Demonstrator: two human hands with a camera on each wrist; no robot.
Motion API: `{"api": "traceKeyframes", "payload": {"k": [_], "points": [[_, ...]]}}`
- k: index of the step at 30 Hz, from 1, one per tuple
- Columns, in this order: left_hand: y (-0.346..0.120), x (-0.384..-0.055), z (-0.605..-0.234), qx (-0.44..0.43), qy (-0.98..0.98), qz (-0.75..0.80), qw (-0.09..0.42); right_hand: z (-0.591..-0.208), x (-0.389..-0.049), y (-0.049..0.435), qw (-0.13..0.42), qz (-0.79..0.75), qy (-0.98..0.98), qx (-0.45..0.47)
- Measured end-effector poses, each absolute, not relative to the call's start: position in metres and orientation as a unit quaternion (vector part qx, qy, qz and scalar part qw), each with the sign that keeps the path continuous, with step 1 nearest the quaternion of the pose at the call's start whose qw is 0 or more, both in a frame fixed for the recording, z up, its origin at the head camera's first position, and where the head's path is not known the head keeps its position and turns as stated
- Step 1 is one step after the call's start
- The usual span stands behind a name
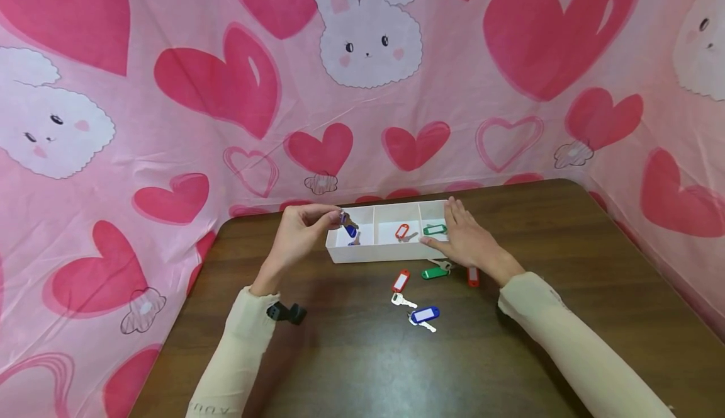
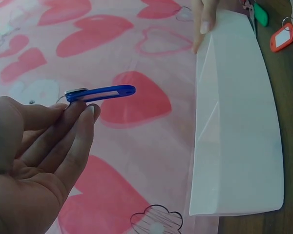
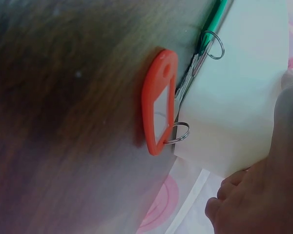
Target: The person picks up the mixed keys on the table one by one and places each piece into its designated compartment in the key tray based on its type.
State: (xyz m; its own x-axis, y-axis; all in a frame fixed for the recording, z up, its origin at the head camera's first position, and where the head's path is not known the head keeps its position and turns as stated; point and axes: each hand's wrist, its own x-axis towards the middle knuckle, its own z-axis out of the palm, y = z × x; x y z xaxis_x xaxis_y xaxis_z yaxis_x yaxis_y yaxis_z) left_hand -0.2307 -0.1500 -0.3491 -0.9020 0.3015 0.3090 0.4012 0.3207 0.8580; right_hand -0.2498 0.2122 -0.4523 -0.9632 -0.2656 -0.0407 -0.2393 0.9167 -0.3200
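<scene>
My left hand pinches a key with a blue tag between thumb and fingertips, over the left compartment of a white divided box. Another key lies in that compartment, partly hidden. At the box's right end rests my right hand, fingers extended and thumb across the front rim. A red-tagged key lies in the middle compartment, a green tag in the right one.
In front of the box on the brown table lie keys with a red tag, a green tag and a blue tag. Another red tag sits beneath my right wrist. A pink heart-patterned cloth hangs behind the table.
</scene>
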Motion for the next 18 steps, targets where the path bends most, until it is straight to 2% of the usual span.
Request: {"api": "traceKeyframes", "payload": {"k": [18], "points": [[-0.152,-0.252,-0.347,-0.173,-0.807,-0.564,0.024,-0.454,-0.252,0.213,0.045,-0.168,0.976,-0.131]]}}
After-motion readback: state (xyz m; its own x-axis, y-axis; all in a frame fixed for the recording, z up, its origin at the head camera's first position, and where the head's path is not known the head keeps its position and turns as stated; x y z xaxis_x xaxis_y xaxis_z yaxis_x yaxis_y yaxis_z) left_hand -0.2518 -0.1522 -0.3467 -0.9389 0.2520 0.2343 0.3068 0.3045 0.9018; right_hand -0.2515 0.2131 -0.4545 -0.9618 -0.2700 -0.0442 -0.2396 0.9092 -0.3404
